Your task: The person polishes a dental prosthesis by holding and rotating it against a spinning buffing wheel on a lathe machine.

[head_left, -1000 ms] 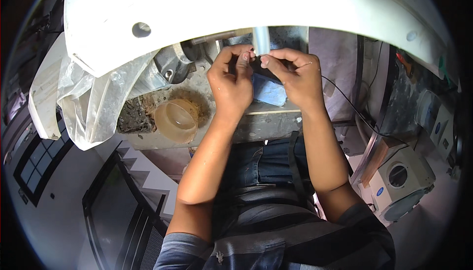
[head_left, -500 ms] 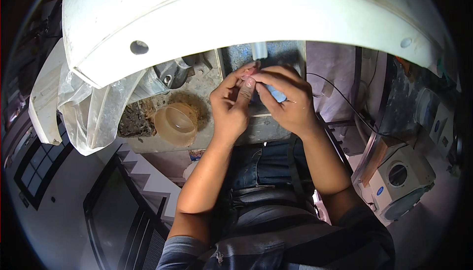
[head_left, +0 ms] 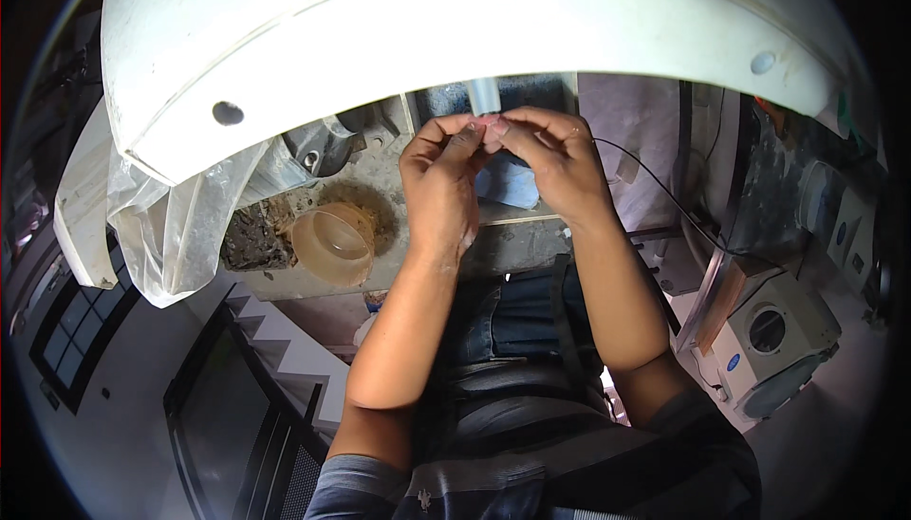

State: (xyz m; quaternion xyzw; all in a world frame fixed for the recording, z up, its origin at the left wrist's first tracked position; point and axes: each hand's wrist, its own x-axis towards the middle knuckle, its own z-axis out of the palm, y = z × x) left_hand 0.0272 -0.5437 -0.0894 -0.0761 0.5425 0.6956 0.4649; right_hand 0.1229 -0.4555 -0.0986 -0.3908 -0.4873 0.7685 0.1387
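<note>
Both hands meet under the front edge of a large white hood. A small pink piece (head_left: 489, 120) is pinched between my fingertips; its exact kind is too small to tell. On its left side, my left hand (head_left: 440, 178) grips it with thumb and bent fingers. My right hand (head_left: 567, 164) pinches it from the other side. Right above the piece is a pale grey cylinder (head_left: 484, 95), its upper part hidden by the hood; whether the two touch I cannot tell. Below the fingers, partly covered by the hands, lies a light blue sheet-like thing (head_left: 511, 184) in a blue-stained tray (head_left: 446, 100).
The white hood (head_left: 380, 41) arches over the bench. To the left are a translucent bowl (head_left: 332, 247), a dark crumbly mass (head_left: 254, 235), a grey metal housing (head_left: 306, 156) and a hanging clear plastic bag (head_left: 180, 231). At right, a black cable (head_left: 655, 188) runs towards a cream-coloured machine (head_left: 773, 344).
My right hand has turned and drawn level with the left, and the pink piece is now up against or just below the cylinder. The view has shifted slightly.
</note>
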